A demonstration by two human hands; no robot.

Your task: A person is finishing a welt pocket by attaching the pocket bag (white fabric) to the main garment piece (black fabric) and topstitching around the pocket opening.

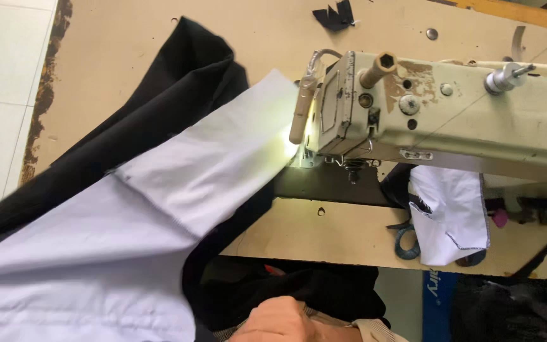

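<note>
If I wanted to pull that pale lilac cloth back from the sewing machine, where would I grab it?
Probably the stitched fold edge of the pale lilac cloth, coming from the near side. That edge lies free over the black fabric, away from the sewing machine needle, and the doubled layer gives a firmer pinch.

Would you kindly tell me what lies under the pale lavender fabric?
Black fabric shows beneath the lavender fabric, spreading over the wooden table. How far it runs underneath is covered.

Smooth matt white cloth, matt black fabric, chipped cream-painted metal sewing machine, worn wooden table
</note>
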